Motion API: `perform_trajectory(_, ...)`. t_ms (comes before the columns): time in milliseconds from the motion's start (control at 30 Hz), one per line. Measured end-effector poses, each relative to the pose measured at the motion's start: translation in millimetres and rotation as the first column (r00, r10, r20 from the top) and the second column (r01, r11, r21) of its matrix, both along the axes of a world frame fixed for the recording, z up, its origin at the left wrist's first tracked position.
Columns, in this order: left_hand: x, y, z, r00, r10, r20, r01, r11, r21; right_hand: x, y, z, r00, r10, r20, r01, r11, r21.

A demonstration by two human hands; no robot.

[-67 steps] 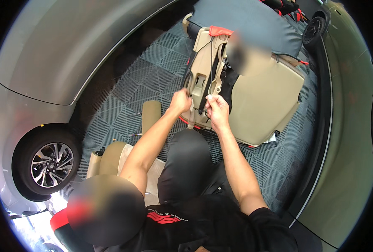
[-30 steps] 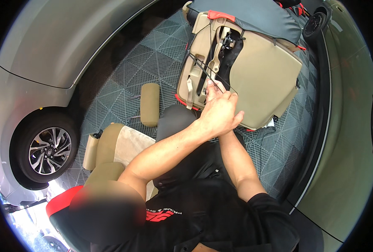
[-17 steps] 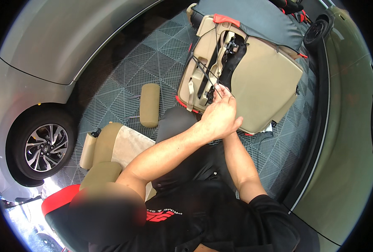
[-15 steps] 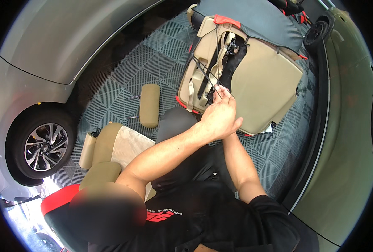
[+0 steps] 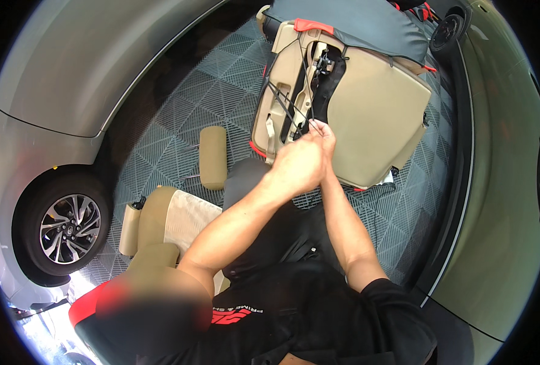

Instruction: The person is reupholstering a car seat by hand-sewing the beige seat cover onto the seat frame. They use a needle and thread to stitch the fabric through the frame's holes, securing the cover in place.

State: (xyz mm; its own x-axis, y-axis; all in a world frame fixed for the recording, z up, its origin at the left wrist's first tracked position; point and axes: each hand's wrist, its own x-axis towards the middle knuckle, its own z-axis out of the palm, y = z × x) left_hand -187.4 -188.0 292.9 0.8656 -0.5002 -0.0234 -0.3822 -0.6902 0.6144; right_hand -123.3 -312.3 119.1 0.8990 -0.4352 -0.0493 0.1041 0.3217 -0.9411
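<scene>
A seat back [image 5: 379, 115] with a tan rear panel lies tipped on the floor in front of me. Its grey cover [image 5: 355, 24] with red trim is partly over it. Thin black cords [image 5: 286, 100] run from the cover and cross above the open slot that shows metal parts. My right hand [image 5: 325, 134] pinches a cord at the near end of the slot. My left hand [image 5: 297, 164] is closed right beside it, back upward. Its fingers curl in at the cord, partly hidden and a little blurred.
A tan headrest [image 5: 213, 158] with metal posts lies on the grey grid floor [image 5: 179, 115]. Nearer stands a tan seat [image 5: 154, 225] with a pale fabric panel. A silver car with its wheel [image 5: 69, 228] borders the left, and a greenish car body [image 5: 495, 201] the right.
My left hand has moved left and turned, so its thumb no longer sticks out. My right hand stays at the cord and shows more. The whole view has shifted slightly.
</scene>
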Motion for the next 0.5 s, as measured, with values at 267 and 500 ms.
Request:
perform_trajectory(267, 51.4, 79.9, -6.1, 0.934, 0.355, -0.034, -0.352, 0.9, -0.259, 4.6, -63.6, 5.1, 0.998, -0.013, -0.059, -0.011, 0.924, -0.382)
perform_trajectory(500, 105.6, 90.7, -131.8, 0.69, 0.11, -0.715, -0.651, 0.526, -0.547, 34.8, -51.4, -14.3, 0.964, -0.039, -0.262, -0.086, 0.889, -0.449)
